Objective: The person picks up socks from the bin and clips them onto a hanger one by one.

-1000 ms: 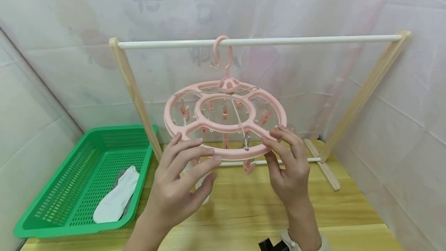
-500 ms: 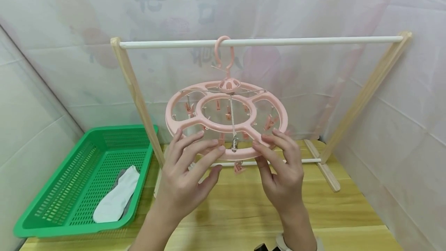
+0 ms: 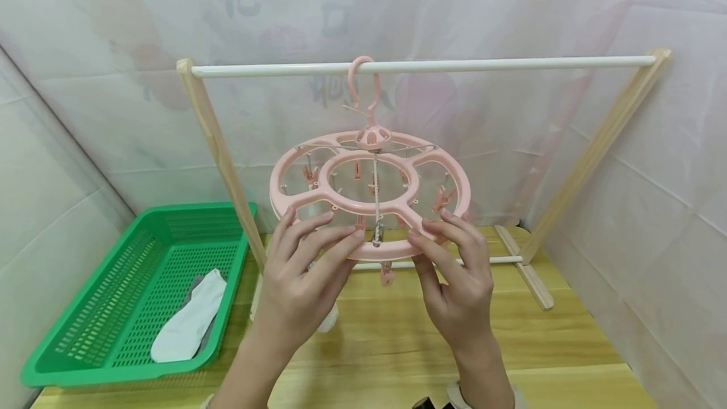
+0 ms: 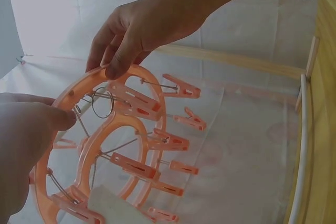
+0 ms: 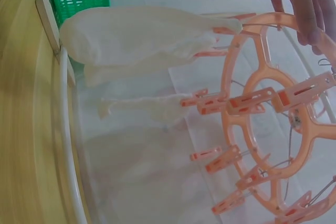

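- Left hand [image 3: 301, 283] and right hand [image 3: 457, 276] both pinching front rim of pink clip hanger [image 3: 369, 191], steadying it.
- Hooked on white rail [image 3: 420, 67], so swings freely.

Setting: staged laundry-drying station, not a lived-in room. White sheeting [image 3: 653, 163] covers walls on all sides. Small wooden drying rack [image 3: 216, 137] with white rail [image 3: 483, 66] stands on a wooden tabletop [image 3: 386, 346]. Pink peg hanger [image 3: 369, 194] on the rail; green basket [image 3: 74, 346] holds a white sock [image 3: 187, 324].
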